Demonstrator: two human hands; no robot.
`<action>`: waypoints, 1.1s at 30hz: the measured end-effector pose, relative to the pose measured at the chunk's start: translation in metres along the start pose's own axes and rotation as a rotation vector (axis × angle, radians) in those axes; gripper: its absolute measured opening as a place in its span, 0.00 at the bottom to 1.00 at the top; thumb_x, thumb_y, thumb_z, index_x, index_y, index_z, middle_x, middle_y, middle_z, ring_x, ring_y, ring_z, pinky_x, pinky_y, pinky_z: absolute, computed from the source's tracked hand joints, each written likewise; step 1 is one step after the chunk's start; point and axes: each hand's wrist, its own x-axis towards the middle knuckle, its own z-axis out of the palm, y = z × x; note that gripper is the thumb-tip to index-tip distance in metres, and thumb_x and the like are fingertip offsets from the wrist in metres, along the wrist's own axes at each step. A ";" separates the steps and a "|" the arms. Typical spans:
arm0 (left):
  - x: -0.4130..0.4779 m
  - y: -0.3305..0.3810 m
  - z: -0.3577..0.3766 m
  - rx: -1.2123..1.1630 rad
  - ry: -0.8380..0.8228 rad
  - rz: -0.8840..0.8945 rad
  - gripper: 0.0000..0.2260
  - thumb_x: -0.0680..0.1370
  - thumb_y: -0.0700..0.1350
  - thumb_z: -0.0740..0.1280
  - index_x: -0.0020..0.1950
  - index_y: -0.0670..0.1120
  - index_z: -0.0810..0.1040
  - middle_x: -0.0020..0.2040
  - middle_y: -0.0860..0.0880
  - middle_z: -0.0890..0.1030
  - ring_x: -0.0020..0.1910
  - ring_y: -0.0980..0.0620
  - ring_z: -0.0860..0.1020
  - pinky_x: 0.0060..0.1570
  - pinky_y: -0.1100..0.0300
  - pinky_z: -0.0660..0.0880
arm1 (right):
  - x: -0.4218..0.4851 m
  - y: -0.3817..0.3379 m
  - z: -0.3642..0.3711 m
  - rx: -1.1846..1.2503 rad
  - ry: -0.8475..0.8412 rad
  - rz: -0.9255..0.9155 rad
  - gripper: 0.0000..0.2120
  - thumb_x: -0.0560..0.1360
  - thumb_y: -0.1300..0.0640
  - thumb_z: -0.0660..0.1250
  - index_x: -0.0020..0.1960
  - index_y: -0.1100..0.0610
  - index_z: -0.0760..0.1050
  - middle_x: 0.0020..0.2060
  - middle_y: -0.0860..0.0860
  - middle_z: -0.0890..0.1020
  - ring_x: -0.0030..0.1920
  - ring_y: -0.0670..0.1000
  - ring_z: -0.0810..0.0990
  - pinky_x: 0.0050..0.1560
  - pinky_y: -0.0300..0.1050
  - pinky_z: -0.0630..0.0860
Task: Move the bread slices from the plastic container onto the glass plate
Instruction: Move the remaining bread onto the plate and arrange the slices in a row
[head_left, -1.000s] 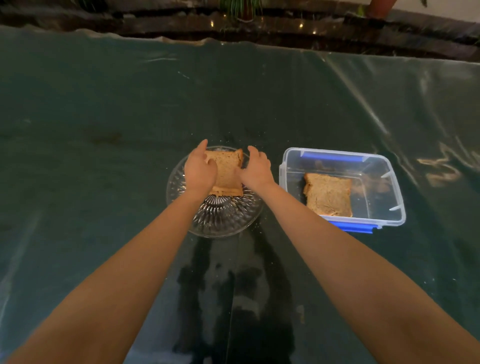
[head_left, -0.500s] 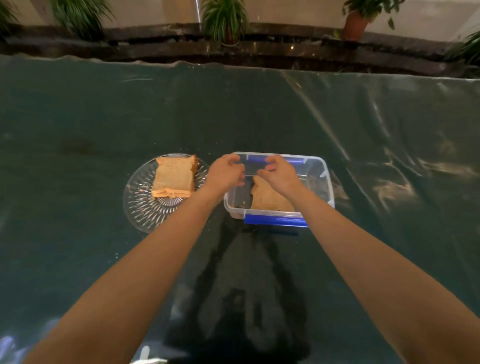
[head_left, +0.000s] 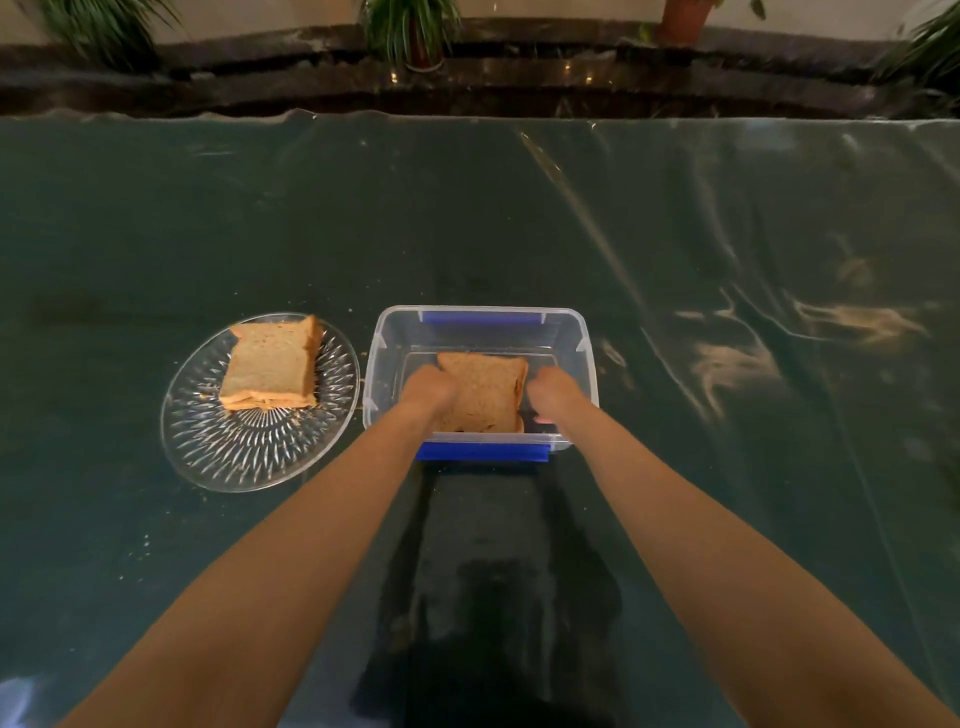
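Clear plastic container (head_left: 582, 332) holds one bread slice (head_left: 485, 392); left hand (head_left: 428, 392) and right hand (head_left: 553, 392) curl onto its side edges. Stacked slices (head_left: 272, 364) sit on glass plate (head_left: 223, 452), left, on tabletop (head_left: 675, 260).

There are no words, numbers, labels or signs to read anywhere. The clear plastic container with blue clips (head_left: 480, 332) has no writing on its walls. The round clear glass plate with a cut pattern (head_left: 260, 447), to the left of it, has none. The dark green shiny sheet over the bench (head_left: 675, 249) is bare of print, and the terracotta plant pot (head_left: 683, 21) at the far side shows no mark.
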 end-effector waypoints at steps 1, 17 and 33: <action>0.003 0.001 0.002 0.019 0.011 0.001 0.10 0.82 0.43 0.55 0.52 0.41 0.74 0.59 0.41 0.78 0.54 0.46 0.76 0.56 0.53 0.73 | 0.002 -0.001 0.001 0.038 -0.027 0.029 0.11 0.78 0.60 0.55 0.54 0.63 0.73 0.52 0.61 0.80 0.53 0.60 0.80 0.56 0.54 0.79; 0.005 0.015 0.012 0.021 0.069 -0.086 0.15 0.81 0.40 0.55 0.67 0.41 0.71 0.66 0.40 0.74 0.63 0.43 0.74 0.63 0.53 0.71 | 0.025 -0.011 0.026 0.023 0.097 0.047 0.11 0.79 0.58 0.56 0.57 0.58 0.73 0.47 0.55 0.76 0.45 0.53 0.74 0.52 0.48 0.75; -0.013 0.018 -0.020 -0.507 -0.126 0.163 0.19 0.79 0.44 0.60 0.71 0.48 0.67 0.68 0.43 0.72 0.63 0.43 0.76 0.64 0.46 0.74 | -0.001 -0.029 0.019 0.468 0.263 0.105 0.16 0.78 0.51 0.58 0.59 0.60 0.75 0.55 0.60 0.81 0.55 0.60 0.79 0.58 0.55 0.77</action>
